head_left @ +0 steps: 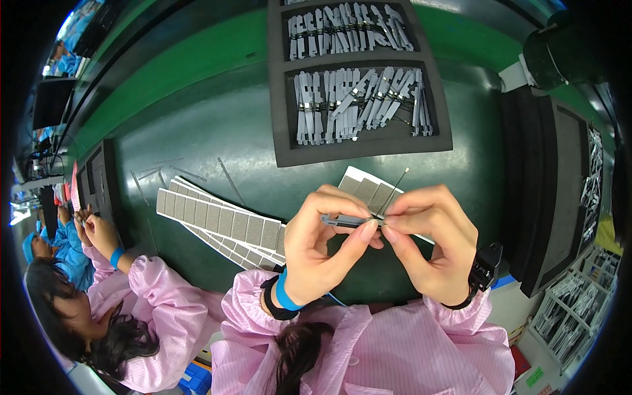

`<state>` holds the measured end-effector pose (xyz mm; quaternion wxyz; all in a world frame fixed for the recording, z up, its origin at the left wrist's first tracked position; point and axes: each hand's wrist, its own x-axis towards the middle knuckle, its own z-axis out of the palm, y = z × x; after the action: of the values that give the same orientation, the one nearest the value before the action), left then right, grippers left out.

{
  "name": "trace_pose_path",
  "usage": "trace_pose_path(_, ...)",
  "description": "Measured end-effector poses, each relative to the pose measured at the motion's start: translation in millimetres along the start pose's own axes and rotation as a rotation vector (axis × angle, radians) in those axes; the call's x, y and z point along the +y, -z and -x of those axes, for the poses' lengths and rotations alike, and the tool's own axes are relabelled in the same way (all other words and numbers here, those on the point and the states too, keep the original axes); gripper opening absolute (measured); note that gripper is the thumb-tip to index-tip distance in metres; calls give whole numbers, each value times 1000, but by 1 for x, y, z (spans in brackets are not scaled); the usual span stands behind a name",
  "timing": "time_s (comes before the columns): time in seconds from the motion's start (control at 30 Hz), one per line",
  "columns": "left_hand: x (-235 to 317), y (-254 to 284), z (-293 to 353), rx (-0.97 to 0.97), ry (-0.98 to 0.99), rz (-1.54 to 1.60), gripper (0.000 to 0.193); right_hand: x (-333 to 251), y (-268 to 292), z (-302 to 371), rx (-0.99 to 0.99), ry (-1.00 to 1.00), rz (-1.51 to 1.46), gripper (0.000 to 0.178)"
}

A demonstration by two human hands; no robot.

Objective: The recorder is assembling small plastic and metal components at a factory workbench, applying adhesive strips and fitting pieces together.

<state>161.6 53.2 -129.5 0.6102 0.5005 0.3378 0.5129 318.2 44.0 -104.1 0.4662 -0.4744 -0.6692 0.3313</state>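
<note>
Near the middle of the bench, my left hand (319,247) pinches a slim grey plastic strip (339,220) between thumb and fingers. My right hand (434,240) is closed at the strip's right end, its thumb and fingertips meeting my left ones; what lies between them is mostly hidden. From between the fingertips a thin black cable (396,187) with a small bright tip sticks up and away. A white sheet with grey rectangular pads (365,187) lies beneath and behind both hands. Several more sheets of grey pads (227,220) overlap to the left of my left hand.
A black foam tray (362,155) beyond my hands holds many grey strips with cables in its compartments. Thin dark strips (230,179) lie on the green bench at left. Dark trays (550,197) stand at right. A co-worker in a pink sleeve (168,286) works at left.
</note>
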Motion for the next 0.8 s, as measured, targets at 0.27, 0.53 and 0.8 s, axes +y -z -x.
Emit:
trace_pose_path(0.27,-2,2,0,13,-2,53,19,1,-3,1,13,-43,-15,16)
trace_pose_path(0.53,-3,3,0,41,1,121,19,1,-4,3,45,-137,-130,25)
trace_pose_path(0.8,-2,2,-1,58,10,164,18,5,3,6,-78,-343,-308,21)
